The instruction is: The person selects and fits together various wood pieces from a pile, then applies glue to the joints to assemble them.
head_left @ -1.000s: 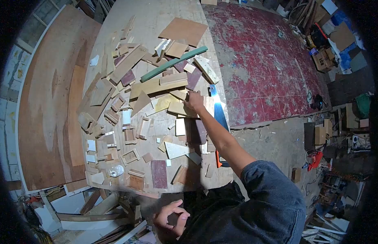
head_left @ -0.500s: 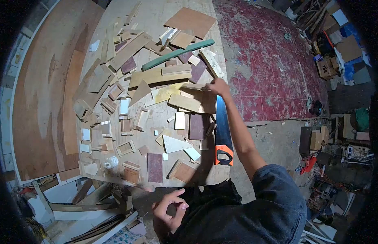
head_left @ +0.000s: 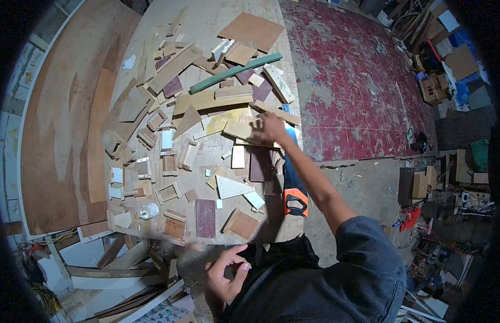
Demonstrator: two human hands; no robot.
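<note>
My right hand (head_left: 268, 129) reaches over the table, fingers spread above a light wood block (head_left: 242, 132). Just beyond it, a narrow wood strip (head_left: 277, 112) lies across the far end of a handsaw (head_left: 296, 203). The saw has an orange and black handle and rests along the table's right edge, partly behind my forearm. Close to my body, below the near edge, my left hand (head_left: 227, 273) is held with curled fingers, thumb and forefinger apart and nothing between them. A dark red board piece (head_left: 260, 164) and a white triangular offcut (head_left: 232, 188) lie nearer to me.
Wood offcuts and small open boxes cover much of the table (head_left: 244, 8). A green bar (head_left: 236, 72) lies across the pile, and a clear plastic container (head_left: 148, 211) stands near the left corner. A large wood panel (head_left: 56, 134) is at left; red tiled floor (head_left: 346, 81) lies to the right.
My right hand has let go of the narrow wood strip, leaving it across the saw's end, and has moved left and nearer over the light block. My left hand has hardly moved.
</note>
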